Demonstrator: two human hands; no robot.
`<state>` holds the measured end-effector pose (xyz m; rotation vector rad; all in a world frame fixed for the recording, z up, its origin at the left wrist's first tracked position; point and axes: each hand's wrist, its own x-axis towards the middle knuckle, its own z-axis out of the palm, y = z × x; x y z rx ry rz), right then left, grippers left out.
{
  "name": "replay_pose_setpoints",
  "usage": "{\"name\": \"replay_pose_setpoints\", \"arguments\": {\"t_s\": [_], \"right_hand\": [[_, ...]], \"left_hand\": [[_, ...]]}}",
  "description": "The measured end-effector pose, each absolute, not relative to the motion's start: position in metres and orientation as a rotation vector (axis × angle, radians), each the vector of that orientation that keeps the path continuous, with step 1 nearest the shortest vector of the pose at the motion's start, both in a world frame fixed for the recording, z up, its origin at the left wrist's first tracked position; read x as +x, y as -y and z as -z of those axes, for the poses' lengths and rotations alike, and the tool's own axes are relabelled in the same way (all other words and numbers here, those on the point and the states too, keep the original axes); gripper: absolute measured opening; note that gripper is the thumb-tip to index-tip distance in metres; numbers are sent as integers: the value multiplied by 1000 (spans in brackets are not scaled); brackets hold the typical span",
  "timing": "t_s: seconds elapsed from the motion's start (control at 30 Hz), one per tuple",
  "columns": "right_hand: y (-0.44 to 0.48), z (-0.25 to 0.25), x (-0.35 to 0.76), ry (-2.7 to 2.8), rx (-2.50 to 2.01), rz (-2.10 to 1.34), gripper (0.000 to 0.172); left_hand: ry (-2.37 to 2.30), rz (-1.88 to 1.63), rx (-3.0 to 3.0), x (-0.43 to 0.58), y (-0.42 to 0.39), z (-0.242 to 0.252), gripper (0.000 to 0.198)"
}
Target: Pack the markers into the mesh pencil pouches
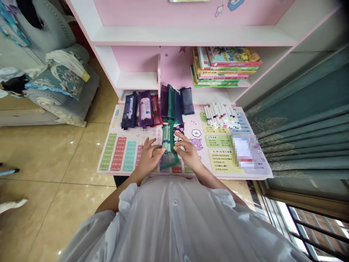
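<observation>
Desk mat (120, 156): pink multiplication chart (coloured columns)
Left hand (148, 158): clamped on green mesh pencil pouch (169, 162)
Right hand (188, 153): clamped on its opposite edge

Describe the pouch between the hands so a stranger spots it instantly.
On the printed mat below the pink shelf, pouches line up in a row. Apart from them, a green mesh pouch of white markers lies between the left hand and right hand.

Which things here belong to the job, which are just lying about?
Things: left hand and right hand at a green mesh pencil pouch with markers; loose white markers; other mesh pouches.
Rest: times-table desk mat; shelved books; sofa; teal curtain.
</observation>
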<state>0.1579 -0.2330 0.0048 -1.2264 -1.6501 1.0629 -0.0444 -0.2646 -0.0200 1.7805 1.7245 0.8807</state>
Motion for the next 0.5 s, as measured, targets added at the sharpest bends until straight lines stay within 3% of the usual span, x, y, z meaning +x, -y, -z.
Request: {"name": "replay_pose_setpoints", "arguments": {"t_s": [0.2,0.5], "right_hand": [[202,-30,126,1811,-1032,-985,18],[121,-17,40,1853,-1134,-807,15]], "left_hand": [[-1633,-1051,1627,-72,242,2,49],[-2072,-1051,1435,-129,163,-25,27]]}}
